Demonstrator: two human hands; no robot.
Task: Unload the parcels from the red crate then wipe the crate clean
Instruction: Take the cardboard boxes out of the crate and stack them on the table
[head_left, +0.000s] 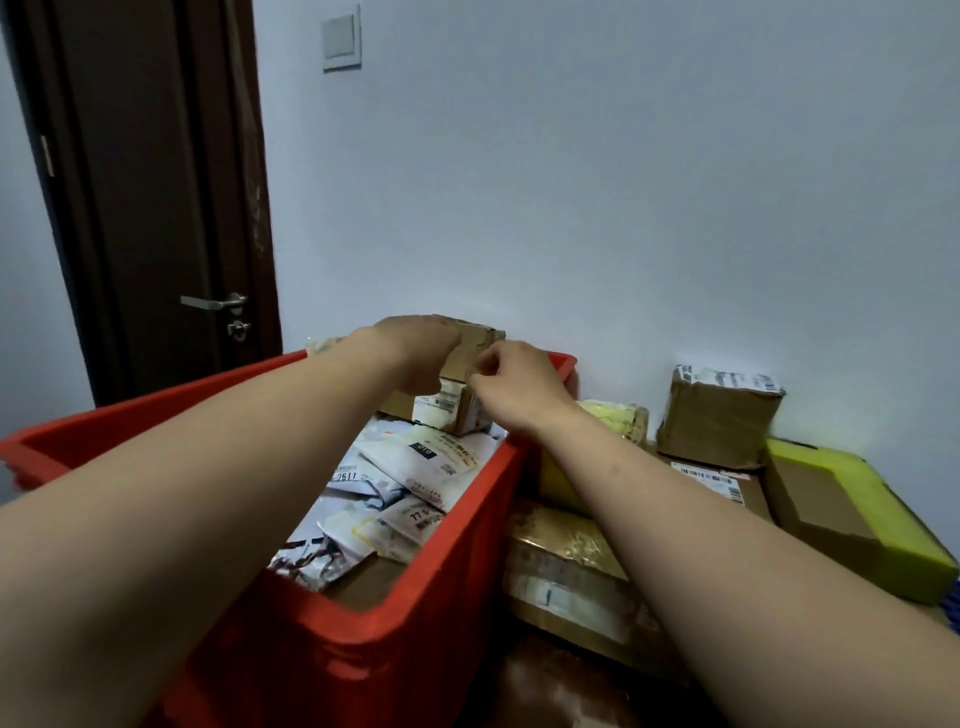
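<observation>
Gripping cardboard box (469, 344), left hand (415, 356), right hand (519, 385), over red crate (374, 631)

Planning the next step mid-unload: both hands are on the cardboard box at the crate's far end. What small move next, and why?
Probably lift the cardboard box up and rightward, clear of the red crate. The left hand grips its top and the right hand pinches its corner, so the hold looks set, and other parcels already lie on that side.
</observation>
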